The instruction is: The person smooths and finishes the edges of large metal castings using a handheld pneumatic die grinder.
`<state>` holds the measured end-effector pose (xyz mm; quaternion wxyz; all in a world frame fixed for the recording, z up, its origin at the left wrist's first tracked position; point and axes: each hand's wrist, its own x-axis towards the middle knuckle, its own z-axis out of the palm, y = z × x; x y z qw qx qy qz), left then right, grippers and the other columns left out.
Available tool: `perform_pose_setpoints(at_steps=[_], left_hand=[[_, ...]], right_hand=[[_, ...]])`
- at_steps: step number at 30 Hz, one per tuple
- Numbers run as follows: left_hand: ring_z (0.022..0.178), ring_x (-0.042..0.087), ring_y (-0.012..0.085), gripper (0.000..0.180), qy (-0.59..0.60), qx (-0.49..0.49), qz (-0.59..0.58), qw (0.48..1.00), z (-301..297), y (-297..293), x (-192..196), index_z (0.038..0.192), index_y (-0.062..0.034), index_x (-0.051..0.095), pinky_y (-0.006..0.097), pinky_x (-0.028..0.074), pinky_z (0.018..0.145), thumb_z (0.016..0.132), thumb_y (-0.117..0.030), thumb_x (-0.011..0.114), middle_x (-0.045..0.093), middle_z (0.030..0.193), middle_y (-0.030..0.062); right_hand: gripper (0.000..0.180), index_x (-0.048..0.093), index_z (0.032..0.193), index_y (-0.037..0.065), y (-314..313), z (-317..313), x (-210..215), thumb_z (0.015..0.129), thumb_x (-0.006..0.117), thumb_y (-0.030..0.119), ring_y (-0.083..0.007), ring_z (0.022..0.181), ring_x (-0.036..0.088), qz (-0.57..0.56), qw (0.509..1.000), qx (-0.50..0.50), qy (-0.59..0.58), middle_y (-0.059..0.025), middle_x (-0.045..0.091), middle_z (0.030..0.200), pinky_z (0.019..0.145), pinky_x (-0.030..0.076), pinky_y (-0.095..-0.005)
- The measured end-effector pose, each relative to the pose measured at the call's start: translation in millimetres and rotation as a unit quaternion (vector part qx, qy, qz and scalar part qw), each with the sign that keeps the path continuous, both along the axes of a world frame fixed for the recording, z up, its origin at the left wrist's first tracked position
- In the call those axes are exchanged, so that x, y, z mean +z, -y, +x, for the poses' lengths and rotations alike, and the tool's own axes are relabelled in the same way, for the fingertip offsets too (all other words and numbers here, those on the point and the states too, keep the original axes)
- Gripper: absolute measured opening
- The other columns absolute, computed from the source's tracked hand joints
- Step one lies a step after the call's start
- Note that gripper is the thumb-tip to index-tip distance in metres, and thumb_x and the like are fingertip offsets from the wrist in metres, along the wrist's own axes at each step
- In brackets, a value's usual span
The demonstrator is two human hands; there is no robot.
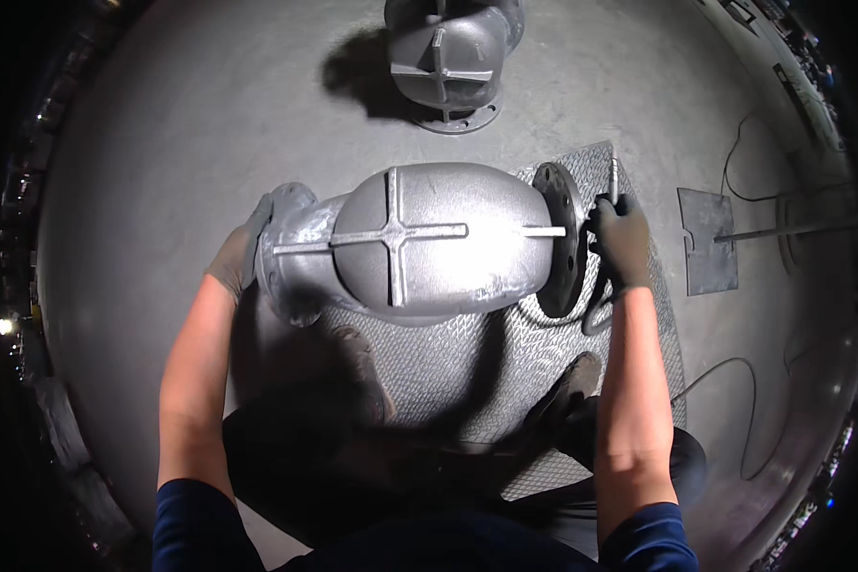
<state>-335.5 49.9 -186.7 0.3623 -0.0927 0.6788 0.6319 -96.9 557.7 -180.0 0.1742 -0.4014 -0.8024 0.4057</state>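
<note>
Head view, clock positions taken from the picture's centre. Bulbous metal casting (429,267), its interior turned out of sight, lies lengthwise at the centre from 9 to 3 o'clock, over a textured mat (429,367); the contact beneath it is hidden. Its shell is silver-grey and grainy, with a bright glare toward 3 o'clock and a raised cross-shaped rib (396,233) on top. A paler flange (269,272) closes the 9 o'clock end; a dark flange (570,286), pierced with bolt holes, stands at the other.

Left hand (243,255), gloved, lies along the paler flange at 9 o'clock; whether its fingers close on the rim cannot be told. Right hand (624,238), gloved, is curled around a slim pale rod (614,174) pointing to 12, just beside the dark flange.

Second casting (445,52) stands at 12 o'clock, apart from the first, with grey floor (219,124) between and onward to 10. Dark plate (707,262) lies at 3, beyond the mat's edge; a thin cable (755,410) curves at 4. Boots (360,367) bound the near side at 7 and 4.
</note>
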Motion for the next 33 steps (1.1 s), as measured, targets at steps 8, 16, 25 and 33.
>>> perform_pose_setpoints(at_steps=[8,16,25,33], left_hand=[[0.126,0.068,0.0325,0.071,0.176,0.064,0.208,0.96,9.2,-38.1,16.2,0.15,0.0004,0.056,0.047,0.052,0.116,0.114,-0.059,0.041,0.068,0.14,0.0187],[0.115,0.072,0.0263,0.056,-0.022,0.06,-0.011,0.998,19.4,-73.8,63.2,0.138,0.0088,0.065,0.036,0.058,0.1,0.102,-0.033,0.07,0.073,0.128,0.0191],[0.095,0.069,0.0153,0.051,-0.26,-0.144,-0.223,0.928,137.1,-226.6,196.6,0.131,0.0092,0.067,0.031,0.053,0.089,0.092,-0.024,0.073,0.076,0.11,0.0132],[0.059,0.059,0.0077,0.047,-0.373,-0.19,-0.284,0.863,225.3,-287.3,215.9,0.134,0.005,0.062,0.024,0.044,0.05,0.093,-0.016,0.071,0.07,0.089,0.0051]], right_hand=[[0.037,0.061,0.091,-0.003,44.4,-19.8,-10.1,0.105,0.067,0.031,-0.0486,0.079,0.066,0.185,0.983,-0.016,-0.014,-0.0288,0.066,0.085,0.071,0.05,-0.0535],[0.036,0.061,0.092,-0.003,14.4,23.8,-34.6,0.108,0.061,0.029,-0.0457,0.075,0.063,0.112,0.99,-0.072,-0.045,-0.0275,0.065,0.081,0.069,0.047,-0.0524],[0.042,0.06,0.096,-0.005,22.4,173.6,-125.1,0.112,0.046,0.031,-0.0525,0.087,0.064,-0.004,0.967,-0.254,0.002,-0.032,0.068,0.093,0.078,0.048,-0.0572],[0.041,0.065,0.106,-0.008,38.2,241.3,-174.6,0.109,0.053,0.031,-0.0565,0.097,0.063,-0.027,0.96,-0.277,-0.002,-0.0367,0.068,0.101,0.086,0.05,-0.0586]])
